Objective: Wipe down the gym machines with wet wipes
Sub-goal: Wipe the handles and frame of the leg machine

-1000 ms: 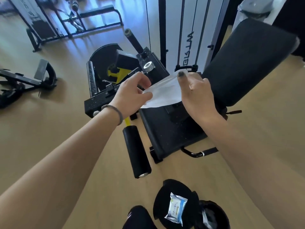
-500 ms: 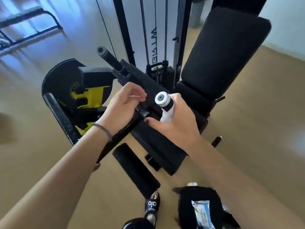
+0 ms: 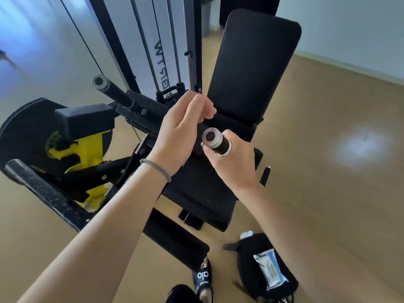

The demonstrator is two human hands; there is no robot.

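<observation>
Apparently right hand [image 3: 235, 165] wraps wipe [image 3: 227, 152] around handle [image 3: 215, 141].

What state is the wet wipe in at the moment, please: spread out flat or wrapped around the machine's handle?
Wrapped. Only a white edge of the wipe shows, circling the handle just above the right hand gripping it.

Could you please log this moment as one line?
right hand: wipe around handle | left hand: hovering, empty | pack: on bag
</observation>
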